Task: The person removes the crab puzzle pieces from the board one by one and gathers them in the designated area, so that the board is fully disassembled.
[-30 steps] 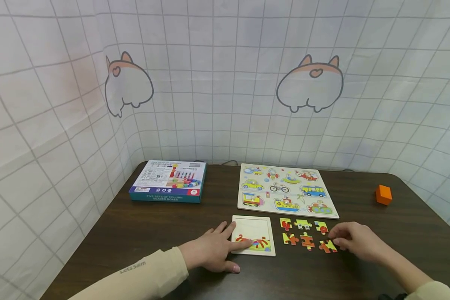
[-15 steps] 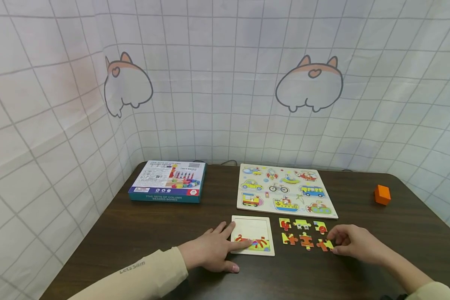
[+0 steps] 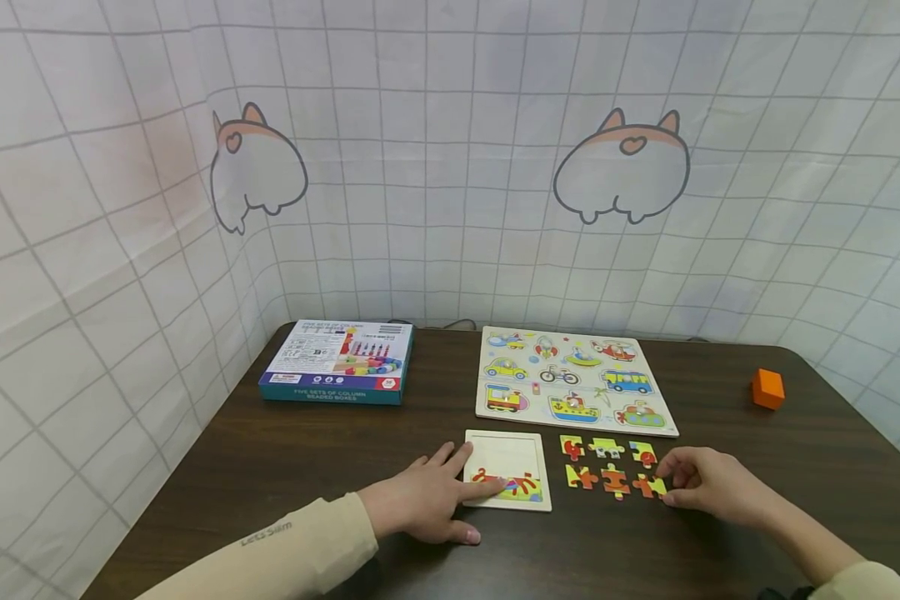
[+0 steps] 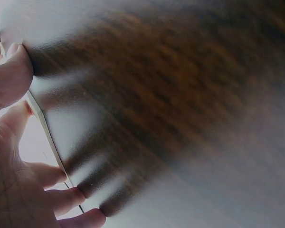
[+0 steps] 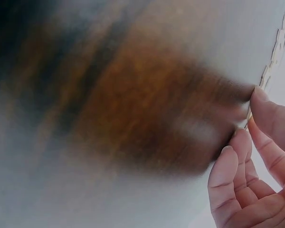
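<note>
My left hand (image 3: 424, 503) lies spread at the left side of a small wooden puzzle tray (image 3: 504, 450). Its index finger rests on the red, yellow and green pieces (image 3: 528, 489) along the tray's lower part; the upper part shows bare wood. To the right, loose jigsaw pieces lie in two rows, among them a red one (image 3: 614, 482) and a yellow one with eyes (image 3: 607, 449). My right hand (image 3: 716, 487) pinches the lower-right jigsaw piece (image 3: 650, 486) by its right edge, thumb and index finger on it. In the right wrist view, the other fingers (image 5: 223, 180) curl beside it.
Behind the pieces lies a larger vehicle puzzle board (image 3: 570, 383). A boxed bead set (image 3: 337, 362) stands at the back left, and an orange block (image 3: 767, 389) at the right. Dark wooden table (image 3: 330, 450) surrounds them, with a gridded curtain (image 3: 450, 208) behind.
The lower-right jigsaw piece has turned and shifted slightly up and left in my right hand, lining up with its row. My left hand has stayed in place on the tray.
</note>
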### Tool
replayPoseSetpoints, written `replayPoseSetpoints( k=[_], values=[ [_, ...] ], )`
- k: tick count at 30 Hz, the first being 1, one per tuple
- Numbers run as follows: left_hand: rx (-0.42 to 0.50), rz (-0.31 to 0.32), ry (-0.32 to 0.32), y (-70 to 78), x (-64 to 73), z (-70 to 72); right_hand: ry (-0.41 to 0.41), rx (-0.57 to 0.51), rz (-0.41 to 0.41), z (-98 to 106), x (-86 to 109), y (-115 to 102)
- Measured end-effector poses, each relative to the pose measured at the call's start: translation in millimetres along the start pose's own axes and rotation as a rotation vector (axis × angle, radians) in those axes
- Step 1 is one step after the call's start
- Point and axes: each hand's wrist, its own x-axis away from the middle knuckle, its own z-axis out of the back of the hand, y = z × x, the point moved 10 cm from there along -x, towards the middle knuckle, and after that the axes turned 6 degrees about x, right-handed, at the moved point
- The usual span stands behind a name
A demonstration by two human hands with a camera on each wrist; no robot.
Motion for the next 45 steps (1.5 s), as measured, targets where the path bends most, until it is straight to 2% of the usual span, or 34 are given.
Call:
replayPoseSetpoints(
  k=[10, 18, 23, 27, 34, 40, 45],
  values=[
    [0.005, -0.002, 0.003, -0.2, -0.5, 0.3, 0.012, 0.004, -0.002, 1, 0.2, 0],
    [0.001, 0.003, 0.001, 0.2, 0.6, -0.1, 0.006, -0.003, -0.038, -1, 0.3, 2],
    [0.025, -0.005, 0.0, -5.3, -5.8, -5.5, 0.005, -0.007, -0.052, -1, 0.0, 2],
    [0.04, -0.01, 0.001, -7.1, -8.1, -7.5, 0.004, -0.01, -0.046, -1, 0.0, 2],
    [0.028, 0.007, -0.013, -3.9, -4.5, -4.4, 0.009, -0.007, -0.039, -1, 0.6, 2],
    [0.029, -0.014, -0.009, -6.2, -7.7, -6.9, 0.006, -0.009, -0.037, 1, 1.6, 2],
    [0.03, -0.014, -0.007, -4.7, -6.2, -5.1, 0.041, 0.031, -0.018, 5, -0.5, -9]
  ],
)
